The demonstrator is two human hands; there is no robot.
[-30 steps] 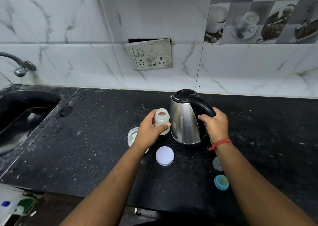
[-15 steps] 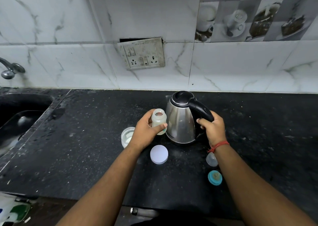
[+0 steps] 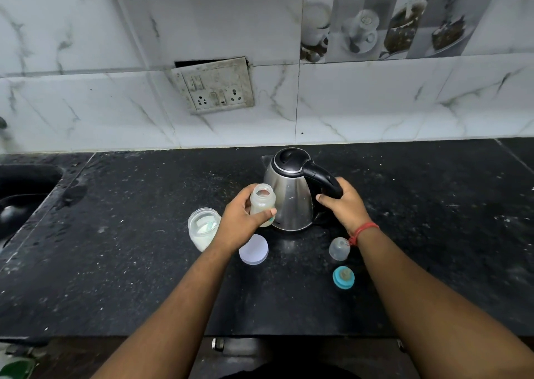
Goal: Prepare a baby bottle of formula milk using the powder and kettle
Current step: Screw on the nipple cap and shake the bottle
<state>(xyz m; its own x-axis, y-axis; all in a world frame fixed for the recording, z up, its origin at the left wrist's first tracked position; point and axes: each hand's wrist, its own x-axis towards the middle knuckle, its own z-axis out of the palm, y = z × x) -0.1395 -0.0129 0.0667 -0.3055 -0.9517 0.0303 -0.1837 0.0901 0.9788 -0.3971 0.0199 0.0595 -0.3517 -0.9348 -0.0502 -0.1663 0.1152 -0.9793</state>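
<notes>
The left hand (image 3: 241, 222) grips the small open bottle (image 3: 262, 204) upright, touching the kettle (image 3: 290, 196). The right hand (image 3: 342, 205) is curled round the black handle. The steel body probably runs hot and heavy with water, so the handle is the place to hold; the light plastic bottle could tip easily when poured into.

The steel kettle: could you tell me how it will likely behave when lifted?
The kettle is probably rigid, given its steel body. The right hand grips only the side handle, so it may tilt spoutward. Its fill level is hidden; weight is uncertain.
</notes>
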